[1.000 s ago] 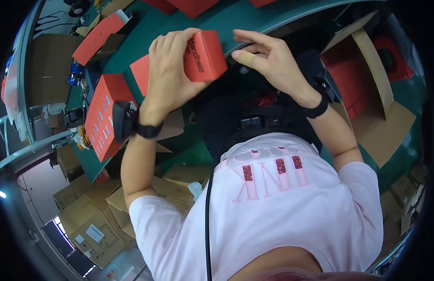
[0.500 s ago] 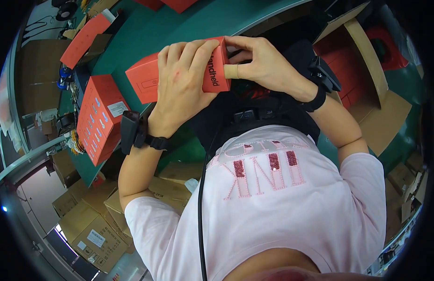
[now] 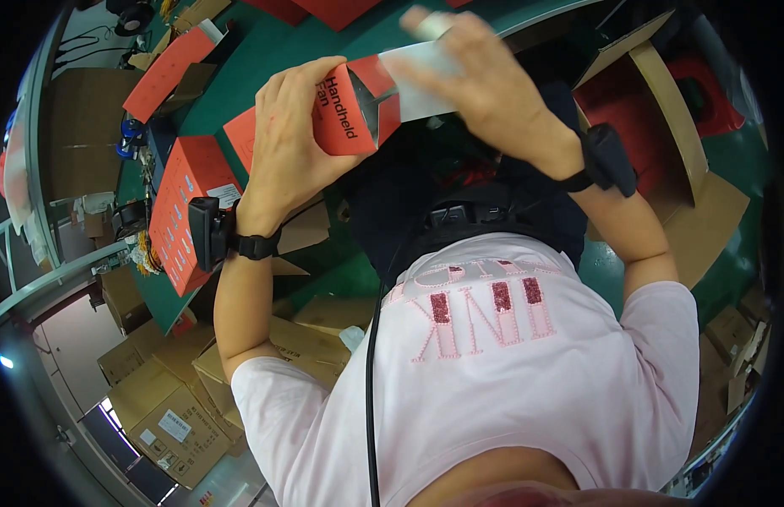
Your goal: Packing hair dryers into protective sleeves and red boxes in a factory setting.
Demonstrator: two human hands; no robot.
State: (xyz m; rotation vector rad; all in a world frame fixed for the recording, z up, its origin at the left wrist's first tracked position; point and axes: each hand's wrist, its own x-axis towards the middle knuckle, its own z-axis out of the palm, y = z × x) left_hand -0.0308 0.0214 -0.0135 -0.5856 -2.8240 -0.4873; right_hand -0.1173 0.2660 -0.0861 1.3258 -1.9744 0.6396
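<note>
Gripping a red carton [image 3: 345, 106] at 12 o'clock, above the green bench [image 3: 265, 59], the left hand [image 3: 295, 139] wraps its side w/ fingers curled. Right hand [image 3: 485, 93] pinches the white flap [image 3: 421, 76] at the open end. Likely light, thin cardboard, crushable; hold by side walls.

Red boxes [image 3: 189, 207] crowding the green table [image 3: 265, 76]

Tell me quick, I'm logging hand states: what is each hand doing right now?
Left hand: closed around the small red cardboard box, open end up.
Right hand: gripping the white flat insert at the box's open end.
</note>
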